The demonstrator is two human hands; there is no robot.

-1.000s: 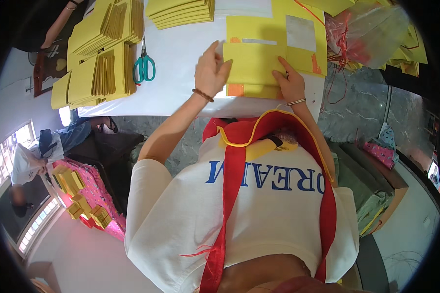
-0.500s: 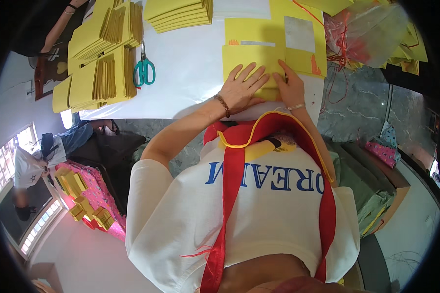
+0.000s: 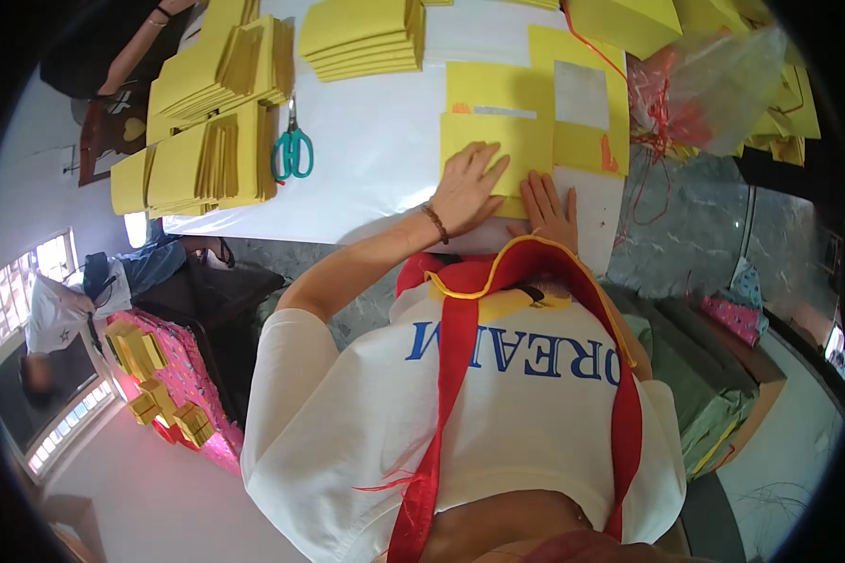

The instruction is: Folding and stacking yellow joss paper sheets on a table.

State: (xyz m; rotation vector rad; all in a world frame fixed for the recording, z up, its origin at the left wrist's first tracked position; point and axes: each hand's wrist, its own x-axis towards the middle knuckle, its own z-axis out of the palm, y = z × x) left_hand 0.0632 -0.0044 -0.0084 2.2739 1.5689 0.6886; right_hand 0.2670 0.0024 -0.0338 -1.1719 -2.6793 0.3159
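Observation:
A folded yellow paper sheet (image 3: 516, 136) lies at the near right part of the white-covered table, below another yellow sheet (image 3: 483, 84) with a pale strip and an orange mark. My left hand (image 3: 467, 188) rests on the folded sheet, fingers slightly bent and apart, wearing a beaded bracelet. By the sheet's lower right corner, my right hand (image 3: 551, 214) lies with its fingers stretched out flat. Neither hand grips anything. To the right is a larger yellow sheet (image 3: 587, 145) with a pale patch.
Teal-handled scissors (image 3: 293, 155) lie left of centre. Stacks of folded yellow papers (image 3: 197, 169) fill the table's left side, with another pile (image 3: 361, 42) farther back. A clear plastic bag (image 3: 714, 84) and red string (image 3: 662, 122) are at the right edge. Another person's arm (image 3: 136, 56) shows far left.
My left hand has drawn its fingers in and slid slightly toward me on the sheet. My right hand has come down off the sheet's right edge and now lies flatter. The view has shifted slightly.

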